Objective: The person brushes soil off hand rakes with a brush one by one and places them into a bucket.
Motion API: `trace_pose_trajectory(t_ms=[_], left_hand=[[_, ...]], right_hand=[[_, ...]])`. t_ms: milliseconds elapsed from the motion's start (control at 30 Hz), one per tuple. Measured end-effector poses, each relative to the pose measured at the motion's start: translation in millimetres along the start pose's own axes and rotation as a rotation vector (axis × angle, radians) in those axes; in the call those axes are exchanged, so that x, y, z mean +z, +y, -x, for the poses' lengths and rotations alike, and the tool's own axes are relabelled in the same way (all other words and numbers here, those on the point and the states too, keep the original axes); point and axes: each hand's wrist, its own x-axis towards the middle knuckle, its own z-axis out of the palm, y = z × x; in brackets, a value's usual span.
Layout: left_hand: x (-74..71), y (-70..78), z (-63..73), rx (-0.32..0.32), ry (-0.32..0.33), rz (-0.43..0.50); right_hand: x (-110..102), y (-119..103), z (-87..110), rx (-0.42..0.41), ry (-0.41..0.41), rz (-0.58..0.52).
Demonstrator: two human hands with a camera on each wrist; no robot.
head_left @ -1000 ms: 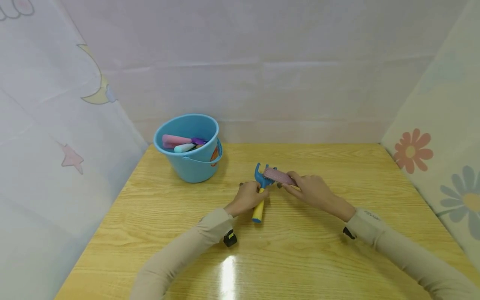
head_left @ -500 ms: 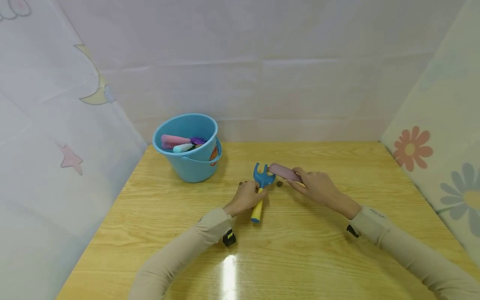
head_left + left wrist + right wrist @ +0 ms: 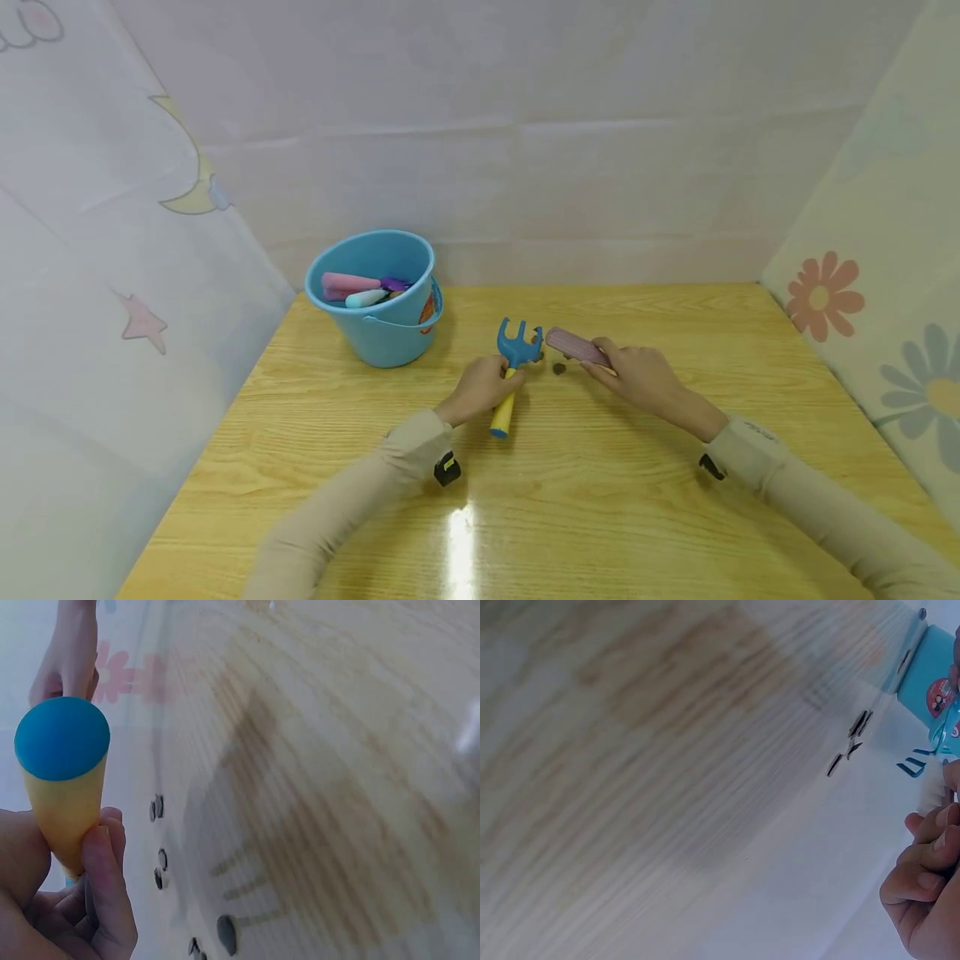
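My left hand (image 3: 480, 387) grips the yellow handle of a toy rake (image 3: 517, 346) with a blue, pronged head. The handle's blue end cap (image 3: 63, 739) faces the left wrist camera. In my right hand (image 3: 637, 379) is a pink brush (image 3: 576, 344) with a ridged back, pinched between thumb and fingers; pale bristles (image 3: 934, 787) show in the right wrist view. The brush's tip is just right of the rake's prongs, apart from them. Small dark pebbles lie close by, one pebble (image 3: 558, 368) below the brush and several more by the rake head.
A light blue bucket (image 3: 386, 337) stands at the back left of the wooden table (image 3: 600, 508), its handle hanging down in front. Inside are a pink-handled tool (image 3: 351, 282) and a pale mint handle (image 3: 365, 298). Printed cloth walls (image 3: 570, 183) enclose the table's back and sides.
The brush has drawn back to the right from over the rake's prongs. The rake has shifted left and slightly away from me with my left hand. More pebbles now show between the two.
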Motion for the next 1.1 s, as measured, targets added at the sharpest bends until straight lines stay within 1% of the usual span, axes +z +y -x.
trace_pose_trajectory(t_ms=[133, 233, 333, 433, 567, 667, 733, 867, 933, 1000, 1100], left_hand=[[-10.2, -0.3, -3.0, 0.011, -0.014, -0.022], [-20.5, 2.1, -6.0, 0.018, -0.023, -0.036], [-33.0, 6.9, -8.4, 0.023, -0.027, -0.045], [-45.8, 13.2, -9.1, 0.024, -0.048, -0.037], [-61.5, 22.1, -7.0, 0.018, -0.089, -0.038], [-71.6, 26.5, -4.9, 0.023, -0.103, -0.063], [-78.1, 28.0, -3.5, 0.028, -0.104, -0.073], [-92.8, 31.4, -0.2, 0.051, -0.081, -0.123], [-100.8, 33.8, 1.5, 0.051, -0.071, -0.137], [-108.8, 36.8, 3.2, 0.052, -0.063, -0.172], [-121.0, 40.6, 5.6, 0.047, -0.066, -0.198]], right_hand=[[0, 4, 2.9, -0.002, 0.003, 0.014], [-1, 6, 4.5, -0.002, 0.007, 0.022], [-1, 7, 6.0, 0.006, 0.001, 0.013], [-2, 8, 7.8, 0.013, -0.006, 0.005], [-4, 8, 10.3, 0.004, -0.006, 0.006], [-5, 8, 12.4, -0.008, 0.005, 0.010], [-5, 9, 13.9, -0.015, 0.014, 0.012], [-4, 11, 16.7, -0.015, 0.011, 0.013], [-3, 12, 18.5, -0.004, -0.004, 0.012], [-2, 14, 20.4, 0.004, -0.017, 0.009], [-1, 16, 23.3, 0.014, -0.023, 0.002]])
